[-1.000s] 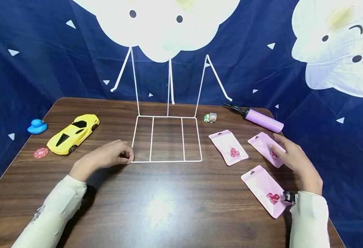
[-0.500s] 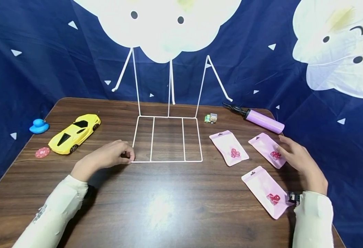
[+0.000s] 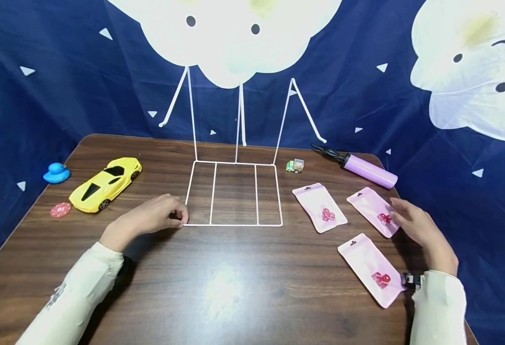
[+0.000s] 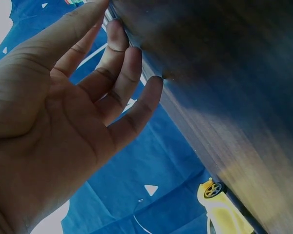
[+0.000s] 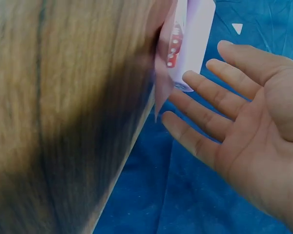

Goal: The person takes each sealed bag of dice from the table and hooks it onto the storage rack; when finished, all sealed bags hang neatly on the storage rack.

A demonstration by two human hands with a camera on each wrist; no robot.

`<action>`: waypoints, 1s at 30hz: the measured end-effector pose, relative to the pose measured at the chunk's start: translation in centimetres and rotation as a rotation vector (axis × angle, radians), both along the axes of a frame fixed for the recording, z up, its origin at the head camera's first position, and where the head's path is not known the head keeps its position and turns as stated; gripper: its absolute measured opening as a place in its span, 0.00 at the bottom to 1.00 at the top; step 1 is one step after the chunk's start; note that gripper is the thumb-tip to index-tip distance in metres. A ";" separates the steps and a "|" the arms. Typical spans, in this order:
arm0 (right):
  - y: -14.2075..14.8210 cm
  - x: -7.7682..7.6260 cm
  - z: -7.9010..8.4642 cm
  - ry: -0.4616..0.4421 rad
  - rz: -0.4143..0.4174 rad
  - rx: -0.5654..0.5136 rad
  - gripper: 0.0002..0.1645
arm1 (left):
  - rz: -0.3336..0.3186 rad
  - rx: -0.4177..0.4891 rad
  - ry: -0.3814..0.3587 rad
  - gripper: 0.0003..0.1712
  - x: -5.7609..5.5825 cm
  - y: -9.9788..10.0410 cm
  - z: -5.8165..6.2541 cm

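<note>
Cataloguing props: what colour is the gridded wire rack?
The wire rack is white, clearest in the head view.

A brown wood-grain tabletop (image 3: 278, 297) is gleaming smooth and glossy under a bright patch of glare, while a dark blue cloth backdrop (image 3: 62, 105) is showing soft creases and a mostly matt face. A white rack (image 3: 235, 224) is presenting thin, smooth rods that look like coated metal wire. Three pink pouches (image 3: 317, 203) are displaying slick, lightly rippled film, apparently plastic. A yellow toy car (image 3: 105, 186) is sporting a smooth, plastic-looking body with shiny black windows; a blue duck (image 3: 56, 174) and a lilac pump (image 3: 370, 171) are showing smooth, plastic-like surfaces. Cream sleeves (image 3: 77, 287) are wrinkling in matt cloth.
</note>
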State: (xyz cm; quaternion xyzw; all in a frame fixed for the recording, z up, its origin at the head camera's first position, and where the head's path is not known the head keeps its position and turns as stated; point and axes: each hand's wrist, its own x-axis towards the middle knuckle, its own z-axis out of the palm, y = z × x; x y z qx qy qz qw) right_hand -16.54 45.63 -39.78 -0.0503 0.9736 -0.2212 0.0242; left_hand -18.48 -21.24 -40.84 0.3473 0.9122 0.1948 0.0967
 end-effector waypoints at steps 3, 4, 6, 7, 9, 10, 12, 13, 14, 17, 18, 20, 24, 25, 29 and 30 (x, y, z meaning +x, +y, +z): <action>0.4 0.0 -0.3 0.005 -0.015 0.007 0.28 | -0.010 0.012 0.008 0.13 -0.2 0.0 0.0; 0.5 0.0 -0.4 0.006 -0.019 0.009 0.28 | -0.010 0.012 0.009 0.13 -0.2 0.1 0.0; 0.7 -0.1 -0.6 0.011 -0.021 0.009 0.27 | -0.008 0.012 0.008 0.13 -0.2 0.2 0.1; 0.8 -0.1 -0.7 0.014 -0.021 0.012 0.27 | -0.007 0.011 0.005 0.13 -0.2 0.2 0.1; 1.0 -0.2 -0.8 0.021 -0.021 0.015 0.26 | -0.002 0.004 0.004 0.13 -0.1 0.2 0.0; 1.0 -0.2 -0.9 0.026 -0.023 0.018 0.26 | 0.002 0.001 0.003 0.13 -0.1 0.2 0.0; 1.1 -0.3 -1.0 0.030 -0.028 0.020 0.25 | 0.008 -0.002 0.002 0.13 0.0 0.2 0.0; 1.1 -0.4 -1.1 0.027 -0.033 0.019 0.25 | 0.011 -0.003 0.000 0.13 0.1 0.1 0.0; 1.2 -0.5 -1.1 0.024 -0.038 0.018 0.25 | 0.016 -0.004 -0.003 0.13 0.2 0.0 0.0; 1.4 -0.6 -1.2 0.002 -0.065 0.013 0.25 | 0.018 0.000 -0.010 0.13 0.2 0.0 0.0; 1.6 -0.7 -1.3 -0.005 -0.071 0.011 0.25 | 0.018 0.000 -0.010 0.13 0.2 -0.1 0.1; 1.9 -0.8 -1.4 -0.006 -0.073 0.008 0.25 | 0.016 -0.001 -0.008 0.12 0.1 -0.1 0.1; 2.4 -1.0 -1.5 -0.016 -0.067 0.007 0.24 | 0.014 0.002 -0.010 0.13 0.1 -0.2 0.0; 2.5 -1.0 -1.6 -0.019 -0.067 0.007 0.23 | 0.014 0.004 -0.013 0.13 0.1 -0.2 0.0; 2.8 -1.2 -1.6 -0.036 -0.069 0.003 0.23 | 0.020 -0.001 -0.019 0.14 0.1 -0.1 -0.1; 2.8 -1.2 -1.6 -0.039 -0.071 -0.001 0.23 | 0.020 -0.002 -0.017 0.14 0.1 -0.2 -0.1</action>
